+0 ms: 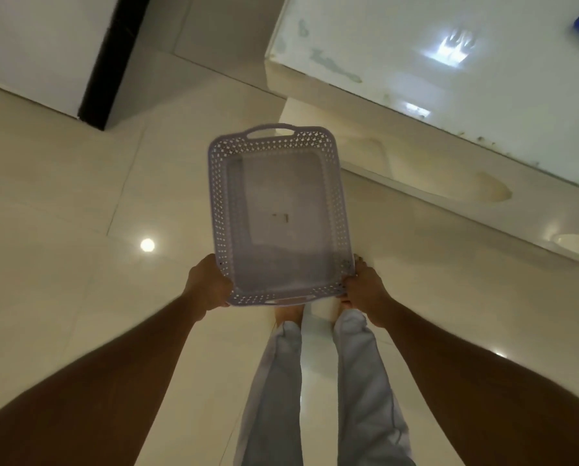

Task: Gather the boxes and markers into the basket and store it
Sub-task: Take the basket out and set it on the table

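Fig.: both hands, left [210,287] & right [365,290], were clamped on the near corners of the empty basket [335,183], carried above the floor [62,196]. Step judged: fetching it; next it needs setting on the desk [483,62], near its edge, w/ boxes & markers unseen.

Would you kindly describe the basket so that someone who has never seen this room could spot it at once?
Start at the white glossy table at upper right, then look down-left over the cream tiled floor. The pale lilac rectangular plastic basket is held there, left hand and right hand gripping its near corners. Its perforated lattice walls, cut-out handles and empty interior mark it out.
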The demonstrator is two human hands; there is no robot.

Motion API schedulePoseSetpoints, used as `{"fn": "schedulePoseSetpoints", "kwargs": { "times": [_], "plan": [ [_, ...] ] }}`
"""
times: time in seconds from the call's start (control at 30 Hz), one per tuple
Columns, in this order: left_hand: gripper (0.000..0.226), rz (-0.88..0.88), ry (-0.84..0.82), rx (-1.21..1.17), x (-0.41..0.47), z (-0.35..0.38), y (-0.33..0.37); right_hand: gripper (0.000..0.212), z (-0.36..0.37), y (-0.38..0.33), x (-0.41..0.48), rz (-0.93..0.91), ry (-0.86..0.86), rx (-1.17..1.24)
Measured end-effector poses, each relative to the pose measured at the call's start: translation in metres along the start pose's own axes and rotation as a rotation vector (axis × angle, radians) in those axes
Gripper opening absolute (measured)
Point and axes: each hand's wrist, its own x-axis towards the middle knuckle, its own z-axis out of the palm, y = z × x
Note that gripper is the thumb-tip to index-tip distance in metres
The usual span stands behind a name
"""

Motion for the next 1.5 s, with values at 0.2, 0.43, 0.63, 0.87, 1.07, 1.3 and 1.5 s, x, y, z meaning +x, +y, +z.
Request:
{"fn": "schedulePoseSetpoints", "kwargs": {
  "times": [0.2, 0.43, 0.63, 0.87, 1.07, 1.3, 1.5],
  "plan": [
    [0.044, 0.032, 0.060, -0.043, -0.070, -0.044, -0.003, 0.042, -0.006, -0.039, -0.070, -0.032, 0.037, -0.138],
    [0.043, 0.167, 0.046, -0.007, -0.127, -0.081, 0.065, 0.035, -0.064, -0.068, -0.151, -0.039, 0.105, 0.220],
    [0.042, 0.323, 0.025, 0.068, -0.127, -0.096, 0.174, 0.025, -0.130, -0.089, -0.159, -0.070, 0.151, 0.392],
    [0.042, 0.459, 0.041, 0.123, -0.080, -0.076, 0.331, 0.015, -0.241, -0.132, -0.099, -0.138, 0.206, 0.506],
    [0.046, 0.414, 0.068, 0.073, -0.030, -0.059, 0.431, 0.018, -0.325, -0.183, -0.040, -0.166, 0.176, 0.461],
    [0.045, 0.353, 0.140, 0.049, 0.008, -0.058, 0.475, 0.027, -0.347, -0.216, -0.004, -0.152, 0.137, 0.450],
    [0.041, 0.383, 0.221, 0.136, 0.016, -0.059, 0.472, 0.032, -0.338, -0.216, 0.000, -0.151, 0.064, 0.445]
  ]
}}
